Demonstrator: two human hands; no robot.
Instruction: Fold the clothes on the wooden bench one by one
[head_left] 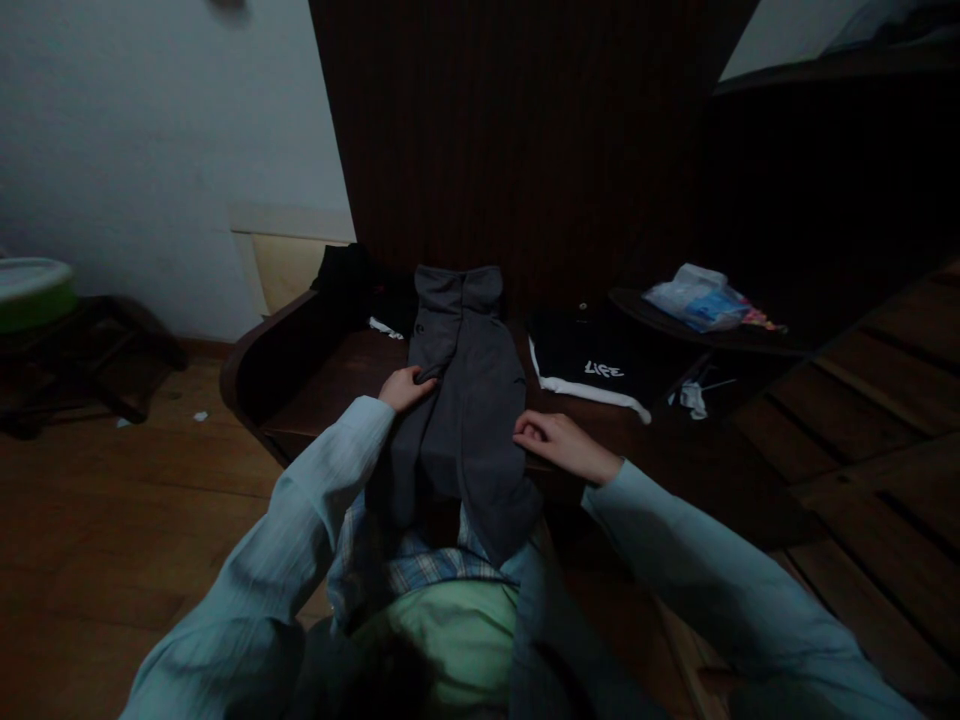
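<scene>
A pair of dark grey trousers (480, 370) lies lengthwise over a dark wooden bench, waistband at the back, with the legs hanging over the front edge toward my lap. My left hand (405, 388) pinches the cloth along the left side of the trousers. On the opposite side, my right hand (559, 440) has its fingers curled at the right edge of the same cloth, thumb against them. Some folds run down the left leg. To the right of the trousers rests a folded black garment (574, 350) with white lettering and a white hem.
The bench (247, 370) has a curved left arm, with dark clothing (345, 270) piled beside it. A plastic packet (697, 300) sits on a small shelf at right. Far left, a green tub (37, 298) stands on a dark stool. Wooden slats (862, 420) extend at right.
</scene>
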